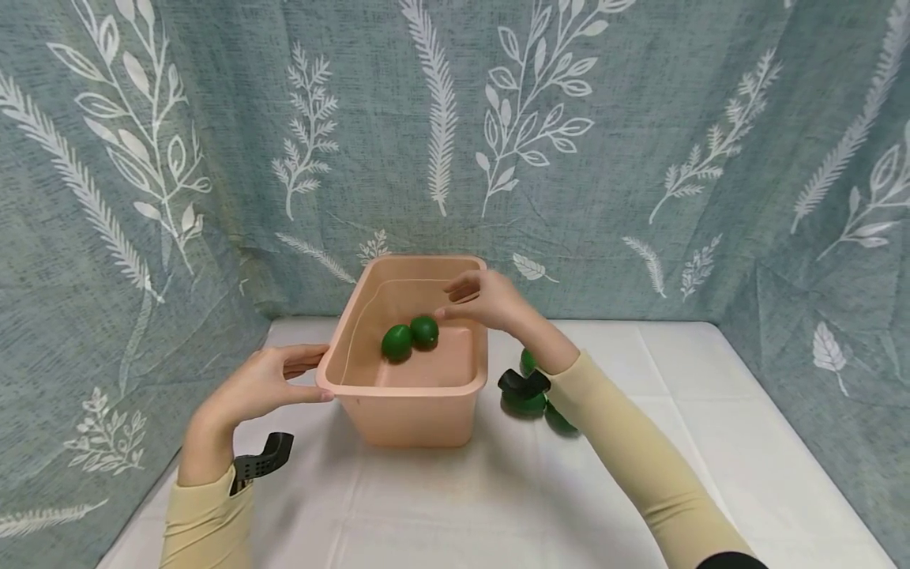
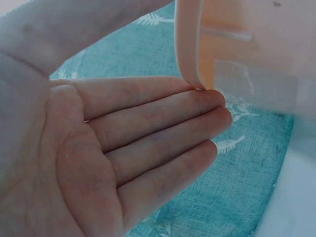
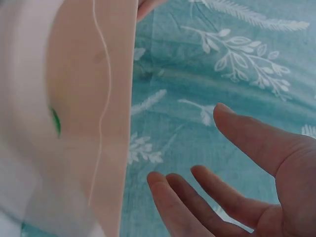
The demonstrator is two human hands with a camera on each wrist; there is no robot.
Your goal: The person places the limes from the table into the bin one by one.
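Peach-coloured, rectangular plastic bin with rounded corners (image 1: 405, 391) stands upright on the white cloth-covered table (image 1: 398, 506), near its back edge. On the bin floor, two glossy dark-green rounded fruits: the left fruit (image 1: 396, 343) and the right fruit (image 1: 424, 333), side by side, apparently touching. Three more of the same dark green on the table, right of the bin and partly hidden by the right forearm: a rear fruit (image 1: 528, 362), a middle fruit (image 1: 524, 406) and an outer fruit (image 1: 562, 421). Left hand (image 1: 266, 379) at the bin's near left corner, fingers straight and pressed together, tips against the rim, thumb apart from them and lying at the front rim. Right hand (image 1: 486, 300) over the bin's right side, above the fruits; fingers loosely bent, thumb well apart, a clear gap between; grip spread, pinching nothing. Black curved bands at both wrists, the left band (image 1: 263, 461) and right band (image 1: 524, 385), beside pale yellow sleeves (image 1: 626, 450). Behind, blue-green fabric with white leaf sprigs (image 1: 384, 158).
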